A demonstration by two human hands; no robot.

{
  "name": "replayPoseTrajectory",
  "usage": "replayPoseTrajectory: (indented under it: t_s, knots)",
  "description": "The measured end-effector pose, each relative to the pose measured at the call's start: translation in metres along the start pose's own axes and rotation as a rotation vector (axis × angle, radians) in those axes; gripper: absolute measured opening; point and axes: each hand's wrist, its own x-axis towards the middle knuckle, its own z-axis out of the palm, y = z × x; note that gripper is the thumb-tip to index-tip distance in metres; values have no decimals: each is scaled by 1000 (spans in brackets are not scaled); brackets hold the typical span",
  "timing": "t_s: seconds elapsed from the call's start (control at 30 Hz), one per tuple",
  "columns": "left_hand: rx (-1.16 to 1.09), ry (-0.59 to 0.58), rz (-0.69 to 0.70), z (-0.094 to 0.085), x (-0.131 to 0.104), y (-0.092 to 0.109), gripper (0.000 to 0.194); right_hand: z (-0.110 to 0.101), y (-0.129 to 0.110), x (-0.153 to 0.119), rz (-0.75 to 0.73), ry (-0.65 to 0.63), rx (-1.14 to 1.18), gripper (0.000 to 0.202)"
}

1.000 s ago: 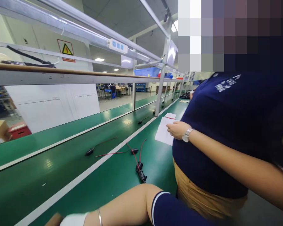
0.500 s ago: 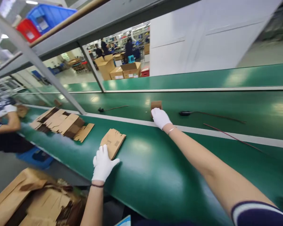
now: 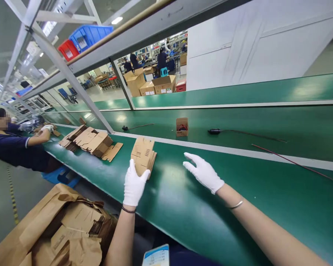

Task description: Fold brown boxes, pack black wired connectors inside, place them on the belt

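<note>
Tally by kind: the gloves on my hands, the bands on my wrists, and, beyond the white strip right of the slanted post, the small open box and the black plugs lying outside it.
White gloves: 2
Wristbands: 2
Small open box: 1
Black plugs: 2
Total: 7

No readable text. Print on flat cardboard at left hand: dark lines and a block of marks, too small to read. White labels on blue bin, red bin and background carton: illegible. Blue-and-white card, bottom edge: printed rows, too blurred to read.
</note>
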Motion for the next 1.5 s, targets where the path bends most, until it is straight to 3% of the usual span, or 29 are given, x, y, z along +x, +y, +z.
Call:
replayPoseTrajectory:
  t_s: [0.1,0.2,0.27,0.33,0.4,0.53,0.63,0.7,0.83,0.97,1.1,1.2,1.27,1.43,1.5]
  knots:
    - [-148,-10,232,26,-33,24,89,6,-17,-2,120,28,484,67]
    - [-334,-45,276,34,-51,40,90,-3,-25,-7,157,140,576,70]
    - [-550,-209,240,27,-49,47,74,-14,-26,-17,183,58,591,75]
    - [-780,-526,234,19,-42,56,59,-21,-25,-29,202,-78,675,86]
    - [-950,-788,230,15,-36,67,52,-25,-23,-40,205,-122,753,91]
    - [-1121,-882,162,26,-40,83,50,-28,-19,-54,192,-35,629,71]
    - [-1200,-957,95,41,-46,83,52,-31,-18,-62,194,1,596,58]
    - [-1215,-929,63,51,-46,80,47,-32,-23,-67,166,15,707,53]
    - [-1149,-670,13,66,-47,81,37,-32,-37,-70,121,26,910,41]
    - [-1257,-476,30,71,-58,92,39,-33,-43,-67,196,128,989,38]
    - [-1378,-473,67,69,-70,106,40,-33,-43,-66,279,164,1059,38]
    - [-1356,-512,29,66,-72,113,41,-25,-44,-66,345,177,1187,31]
    - [-1326,-477,21,64,-69,115,42,-21,-47,-67,335,198,1204,27]
    - [-1292,-371,183,55,-57,110,43,-24,-61,-75,237,-55,1068,45]
    - [-1233,-361,193,52,-53,111,39,-27,-65,-77,213,-72,994,49]
